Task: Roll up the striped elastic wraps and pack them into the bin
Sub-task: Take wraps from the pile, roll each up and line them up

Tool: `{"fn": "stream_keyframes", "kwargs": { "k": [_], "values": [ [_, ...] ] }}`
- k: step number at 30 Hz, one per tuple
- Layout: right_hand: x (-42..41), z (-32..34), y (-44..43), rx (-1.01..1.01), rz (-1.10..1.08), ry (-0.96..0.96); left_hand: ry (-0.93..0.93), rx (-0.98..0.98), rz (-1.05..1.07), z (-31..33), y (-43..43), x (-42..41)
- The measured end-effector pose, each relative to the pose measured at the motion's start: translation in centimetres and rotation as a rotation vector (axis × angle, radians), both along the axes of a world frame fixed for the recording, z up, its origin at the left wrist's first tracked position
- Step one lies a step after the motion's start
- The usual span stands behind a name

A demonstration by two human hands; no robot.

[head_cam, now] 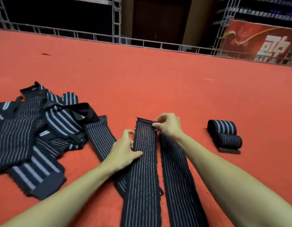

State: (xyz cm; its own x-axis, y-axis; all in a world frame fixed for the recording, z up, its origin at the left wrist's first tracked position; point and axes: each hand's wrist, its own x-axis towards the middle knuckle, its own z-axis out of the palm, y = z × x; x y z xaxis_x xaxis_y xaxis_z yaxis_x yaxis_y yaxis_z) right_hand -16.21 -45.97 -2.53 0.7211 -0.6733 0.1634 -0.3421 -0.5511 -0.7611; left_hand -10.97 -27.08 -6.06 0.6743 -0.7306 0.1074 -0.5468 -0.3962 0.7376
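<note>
Black striped wrap (144, 169) lies flat before you: your right hand (168, 126) pinches its far end, your left hand (124, 151) grips its left edge, thumb on top. Rolling is only starting; next, curl that end tightly toward you. Rolled wraps (224, 135) sit right, a loose pile (35, 128) left, on the red carpeted surface (158, 79). No bin shows; metal trusses (116, 22) stand far off.
</note>
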Motion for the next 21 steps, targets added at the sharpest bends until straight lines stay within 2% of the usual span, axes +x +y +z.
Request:
{"fn": "stream_keyframes", "kwargs": {
  "k": [5, 8, 11, 14, 18, 21],
  "values": [
    [2.2, -2.2, -0.8, -0.141, 0.022, 0.116, -0.229, 0.07, 0.002, -0.9, -1.0, 0.6],
    [2.1, -2.4, -1.1, -0.172, 0.031, 0.124, -0.308, 0.076, -0.086, -0.4, -1.8, 0.0],
    [1.0, -2.2, -2.2, -0.21, -0.013, 0.097, -0.191, 0.033, -0.226, 0.4, -3.1, -1.4],
    [-1.6, -2.3, -3.9, -0.244, -0.071, 0.085, -0.056, 0.007, -0.25, 0.3, -4.8, -2.7],
    [-5.0, -4.4, -5.9, -0.243, -0.087, 0.127, -0.099, -0.024, -0.139, -1.2, -5.9, -3.3],
    [-5.3, -5.6, -6.7, -0.238, -0.102, 0.108, -0.12, -0.037, -0.132, -1.4, -6.0, -3.3]
  ]
}}
